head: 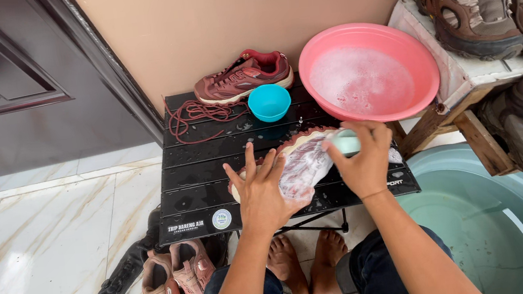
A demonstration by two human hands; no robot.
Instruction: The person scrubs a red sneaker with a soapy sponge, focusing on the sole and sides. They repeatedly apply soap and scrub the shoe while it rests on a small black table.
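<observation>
A soapy red shoe point(302, 162) lies on its side on the small black folding table point(199, 174). My left hand point(260, 193) rests on its heel end with fingers spread, pressing it down. My right hand point(361, 158) is closed around a pale green brush point(344, 142) held against the shoe's toe end. The shoe's upper is covered in white foam.
A second red shoe point(243, 75), loose red laces point(199, 115) and a small blue bowl point(269, 102) sit at the table's back. A pink basin point(368, 72) holds sudsy water. A large teal tub point(500, 225) stands right; brown boots point(475, 4) on a shelf; shoes point(172, 288) on the floor.
</observation>
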